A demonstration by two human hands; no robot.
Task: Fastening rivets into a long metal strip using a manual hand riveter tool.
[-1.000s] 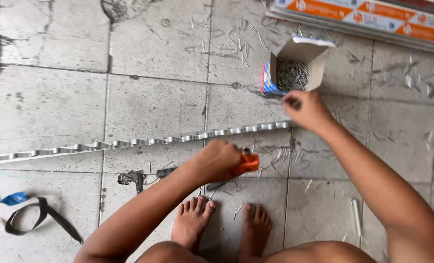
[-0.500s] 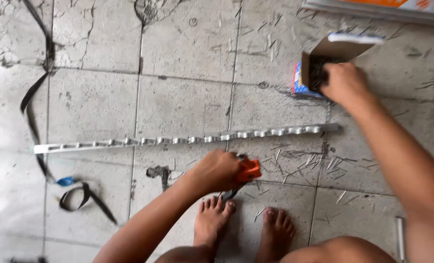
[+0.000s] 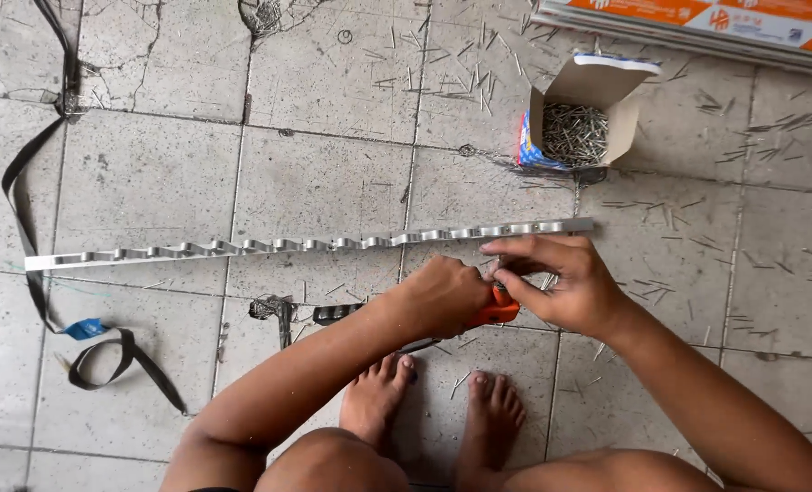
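My left hand (image 3: 444,297) is closed around an orange-handled tool (image 3: 497,312) just in front of a long silver metal strip (image 3: 306,244) with wavy notches that lies across the tiled floor. My right hand (image 3: 561,282) is beside the left, fingers pinched at the tool's head, seemingly on a small metal piece I cannot make out. An open cardboard box (image 3: 581,117) full of small metal pins or nails stands beyond the strip's right end.
Black strapping (image 3: 32,228) loops along the left, with a blue tag (image 3: 85,328) on it. Loose pins litter the tiles around the box. Orange-and-white long packages (image 3: 697,18) lie at the top right. My bare feet (image 3: 433,401) rest near the bottom.
My right hand has come back from the box of pins to the tool beside my left hand. The view has shifted slightly.
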